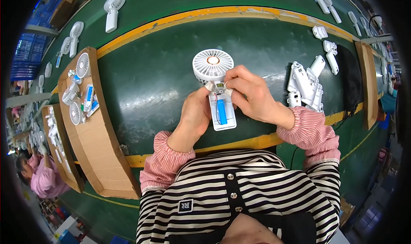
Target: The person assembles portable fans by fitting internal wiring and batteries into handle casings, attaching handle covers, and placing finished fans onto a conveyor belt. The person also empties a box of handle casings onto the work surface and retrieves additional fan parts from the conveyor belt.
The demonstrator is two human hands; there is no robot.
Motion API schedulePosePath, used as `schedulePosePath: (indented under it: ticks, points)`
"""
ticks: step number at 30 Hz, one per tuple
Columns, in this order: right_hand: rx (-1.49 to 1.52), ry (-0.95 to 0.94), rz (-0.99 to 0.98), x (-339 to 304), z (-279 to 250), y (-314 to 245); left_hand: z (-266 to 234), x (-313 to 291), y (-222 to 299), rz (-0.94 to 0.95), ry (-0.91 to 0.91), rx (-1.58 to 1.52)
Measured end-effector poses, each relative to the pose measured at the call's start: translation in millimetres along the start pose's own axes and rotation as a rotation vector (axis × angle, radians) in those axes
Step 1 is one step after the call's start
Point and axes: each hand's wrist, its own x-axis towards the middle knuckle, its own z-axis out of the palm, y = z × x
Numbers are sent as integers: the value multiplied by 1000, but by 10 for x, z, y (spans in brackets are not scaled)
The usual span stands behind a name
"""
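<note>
A white handheld fan (203, 68) lies face up on the green work surface in front of me, its handle pointing toward me. The handle is uncovered, showing a blue cylindrical battery (221, 112) and thin wires. A small circuit board with a lit display (219, 85) sits at the neck, just below the round grille. My left hand (193, 116) grips the neck from the left, its thumb tip in a white finger cover. From the right, my right hand (256, 95) pinches the other side of the board, fingers bent over it. Its exact fingertip contact is partly hidden.
White handle shells (303, 82) lie piled to the right, beside a black cloth-like item (350, 79). A cardboard tray (96, 154) with partly assembled fans stands at left. Beyond the yellow edge (239, 11), more fans (114, 11) lie on a green belt. Another person (45, 177) works far left.
</note>
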Motion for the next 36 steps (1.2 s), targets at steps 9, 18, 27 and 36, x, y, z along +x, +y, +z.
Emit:
schedulePosePath:
  ticks: [9,18,27,36]
  points:
    - [-6,-30,-24,16,3,-1,-27,8,1,-7,-76,-81]
    - [-21,-71,-35,20,12,2,-62,20,-3,-17,-115,-87]
    - [-68,-72,-59,18,32,6,-87,40,-15,-25,-105,-73]
    - [-214,-116,-184,12,42,-16,-70,21,-44,-4,3,-93]
